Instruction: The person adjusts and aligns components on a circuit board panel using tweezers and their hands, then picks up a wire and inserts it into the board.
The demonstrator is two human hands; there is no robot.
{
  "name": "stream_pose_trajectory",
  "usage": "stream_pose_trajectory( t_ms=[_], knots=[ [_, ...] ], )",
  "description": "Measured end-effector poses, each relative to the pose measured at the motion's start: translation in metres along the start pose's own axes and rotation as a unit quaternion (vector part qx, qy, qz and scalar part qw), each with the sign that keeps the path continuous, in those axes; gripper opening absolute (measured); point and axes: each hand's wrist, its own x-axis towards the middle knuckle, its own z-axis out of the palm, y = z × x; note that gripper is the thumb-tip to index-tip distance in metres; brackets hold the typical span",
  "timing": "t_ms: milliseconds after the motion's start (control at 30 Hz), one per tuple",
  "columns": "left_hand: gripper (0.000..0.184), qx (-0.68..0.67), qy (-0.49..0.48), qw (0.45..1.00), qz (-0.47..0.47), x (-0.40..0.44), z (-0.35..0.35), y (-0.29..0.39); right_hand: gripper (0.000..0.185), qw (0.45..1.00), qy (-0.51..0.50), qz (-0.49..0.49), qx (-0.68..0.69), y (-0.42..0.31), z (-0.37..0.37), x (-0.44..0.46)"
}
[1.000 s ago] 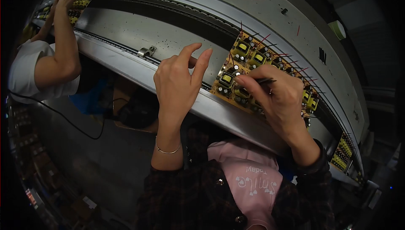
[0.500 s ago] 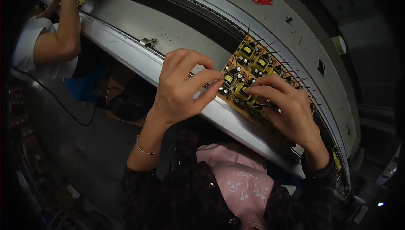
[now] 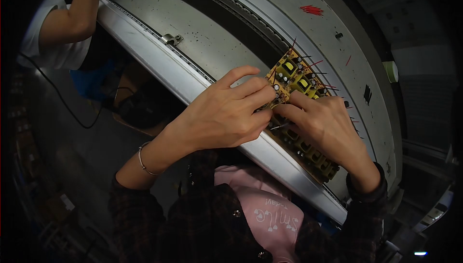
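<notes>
A circuit board panel (image 3: 311, 92) lies across the conveyor rails, crowded with yellow-and-black transformers, small silver-topped capacitors and red and black wires along its far edge. Over its left edge, my left hand (image 3: 231, 111) is closed in a pinch; whatever its fingertips hold is hidden. Close beside it, my right hand (image 3: 325, 123) bends over the middle of the board, its fingers curled down among the parts. A thin metal tool (image 3: 279, 127), tweezer-like, sticks out from under the right fingers. Its other end is covered by the hand.
A silver conveyor rail (image 3: 284, 159) runs diagonally along the near side. A metal bracket (image 3: 172, 39) sits on it. A co-worker's arm (image 3: 79, 14) reaches to another board at upper left. A tape roll (image 3: 391, 71) is beyond the grey surface on the right.
My left hand has moved right and down onto the board's edge, its fingers closing in beside the right hand. My right fingers have curled further. The whole view has shifted slightly.
</notes>
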Motion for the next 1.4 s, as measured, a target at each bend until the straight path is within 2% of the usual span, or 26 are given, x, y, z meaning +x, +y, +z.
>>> stream_pose_trajectory(
  t_ms=[133,433,800,933,1100,1400],
  knots=[
    [0.013,0.035,-0.049,0.998,0.027,0.004,0.000,-0.001,0.029,1.000,-0.006,-0.023,0.015,0.008,0.001,0.001],
    [0.007,0.148,-0.070,0.976,0.142,0.011,0.000,0.001,0.017,0.996,0.006,-0.085,-0.012,0.020,0.008,-0.003],
    [0.004,0.137,-0.084,0.974,0.162,0.015,-0.002,0.001,0.010,0.997,-0.043,-0.062,-0.021,0.016,-0.001,0.001],
    [0.004,0.160,-0.101,0.964,0.189,0.016,-0.003,0.003,0.009,0.994,-0.032,-0.087,0.051,0.025,0.002,0.002],
    [0.011,0.131,-0.068,0.971,0.189,0.015,0.003,0.002,0.010,0.995,-0.035,-0.085,0.027,0.023,-0.001,0.002],
    [0.005,0.150,-0.108,0.962,0.198,0.018,0.000,0.005,0.012,0.996,-0.039,-0.077,0.004,0.024,0.001,-0.001]
  ],
)
